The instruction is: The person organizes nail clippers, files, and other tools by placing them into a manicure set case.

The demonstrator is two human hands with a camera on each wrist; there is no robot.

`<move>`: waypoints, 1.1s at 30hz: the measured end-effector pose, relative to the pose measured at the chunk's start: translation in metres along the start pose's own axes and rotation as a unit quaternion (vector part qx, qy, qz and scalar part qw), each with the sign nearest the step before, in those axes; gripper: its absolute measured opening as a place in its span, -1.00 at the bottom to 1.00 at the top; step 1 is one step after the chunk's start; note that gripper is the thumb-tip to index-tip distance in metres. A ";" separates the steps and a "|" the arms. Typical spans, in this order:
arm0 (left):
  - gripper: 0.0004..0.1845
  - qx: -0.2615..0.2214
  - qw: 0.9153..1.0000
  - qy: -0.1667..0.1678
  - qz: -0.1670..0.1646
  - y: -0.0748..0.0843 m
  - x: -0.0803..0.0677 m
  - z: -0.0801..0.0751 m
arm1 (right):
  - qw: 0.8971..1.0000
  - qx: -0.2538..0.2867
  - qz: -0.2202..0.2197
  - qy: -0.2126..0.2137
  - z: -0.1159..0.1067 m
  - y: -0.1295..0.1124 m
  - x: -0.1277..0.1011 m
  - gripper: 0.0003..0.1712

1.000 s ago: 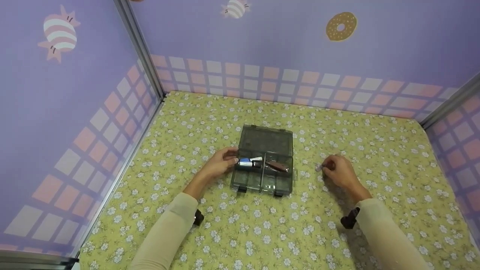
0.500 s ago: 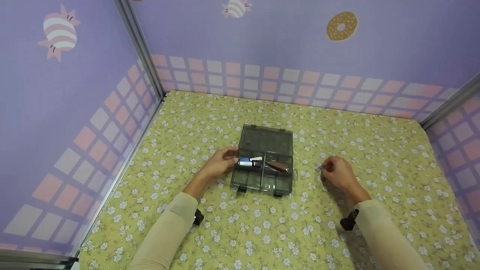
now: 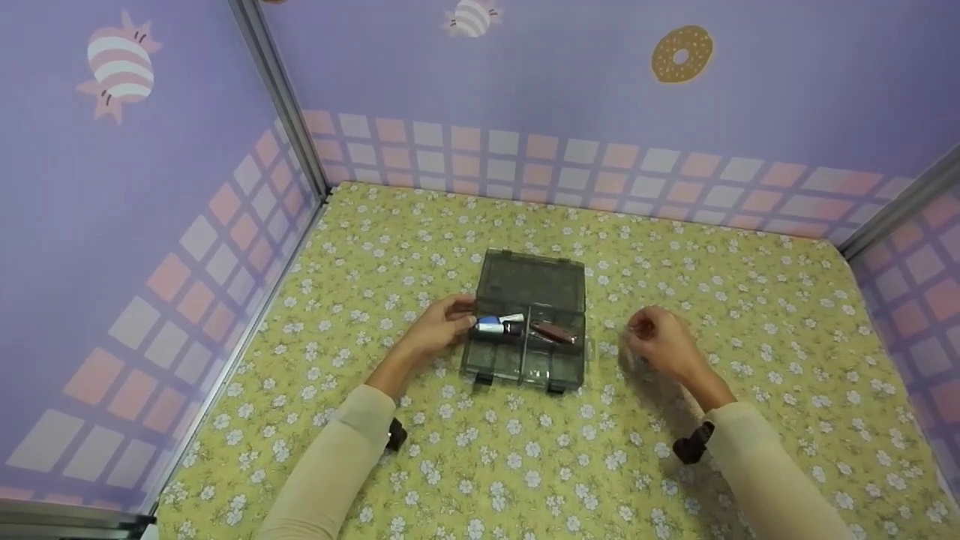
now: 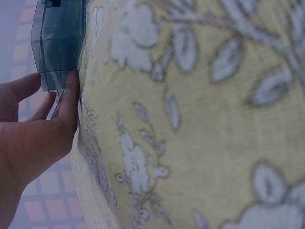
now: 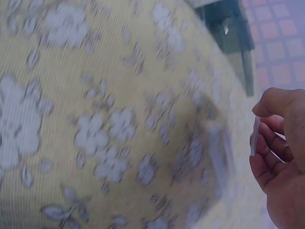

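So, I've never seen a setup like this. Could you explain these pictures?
There's no robot: a person works bare-handed. The wide picture comes from a head-worn camera; the close ones come from a black camera on each wrist. On the yellow, white-flowered cloth sits an open, smoky-grey plastic box with compartments. Inside are a small white-and-black cylinder, a blue-and-white piece and a slim reddish-brown object. The left hand grips the box's left side. The right hand pinches a thin, translucent strip.

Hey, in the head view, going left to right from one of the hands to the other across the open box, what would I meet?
Left hand, small blue-and-white items, divider, reddish-brown item, right hand.
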State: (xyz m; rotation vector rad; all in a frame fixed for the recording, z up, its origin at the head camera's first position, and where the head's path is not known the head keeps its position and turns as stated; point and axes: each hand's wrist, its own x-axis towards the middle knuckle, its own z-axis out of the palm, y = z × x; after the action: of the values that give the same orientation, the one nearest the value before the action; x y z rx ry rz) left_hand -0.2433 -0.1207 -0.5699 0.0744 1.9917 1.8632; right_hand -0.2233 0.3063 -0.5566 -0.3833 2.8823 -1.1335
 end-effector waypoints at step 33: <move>-0.45 -0.010 1.000 -0.004 -0.002 0.000 0.001 -0.001 | 0.990 0.009 -0.128 -0.063 0.067 -0.083 0.004 -0.87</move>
State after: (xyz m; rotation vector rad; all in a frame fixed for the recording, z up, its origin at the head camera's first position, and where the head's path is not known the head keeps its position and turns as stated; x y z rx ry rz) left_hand -0.2443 -0.1217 -0.5700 0.0708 1.9659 1.8771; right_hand -0.2018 0.2019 -0.5499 -0.8125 2.7689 -1.1184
